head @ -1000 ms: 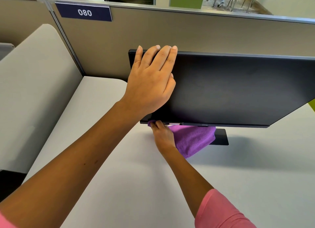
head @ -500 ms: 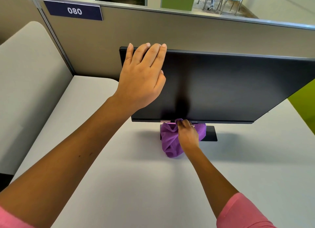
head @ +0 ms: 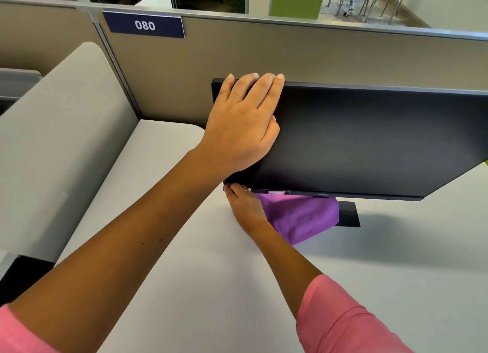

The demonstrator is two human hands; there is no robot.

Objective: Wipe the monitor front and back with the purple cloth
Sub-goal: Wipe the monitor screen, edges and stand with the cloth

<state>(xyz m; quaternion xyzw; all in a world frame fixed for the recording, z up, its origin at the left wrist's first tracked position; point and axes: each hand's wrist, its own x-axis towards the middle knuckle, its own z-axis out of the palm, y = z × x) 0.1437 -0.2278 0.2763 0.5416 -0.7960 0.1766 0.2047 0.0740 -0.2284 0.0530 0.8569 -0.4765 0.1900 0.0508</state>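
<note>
A person seen from their own head height leans over a pale grey bench at an office cubicle. A black monitor with a dark screen stands on the bench toward the right, its flat black base showing below the lower edge. The left hand lies flat on the upper left corner of the screen, fingers straight and close together, fingertips reaching the top edge; its grip is open and it holds nothing. The right hand is just under the monitor's lower left corner, fingers curled and pinching the purple cloth against the bottom edge. The cloth hangs in a loose bunch beneath the screen, in front of the base. Both arms wear pink sleeves. Behind the monitor stands a beige partition with a navy label reading 080.
</note>
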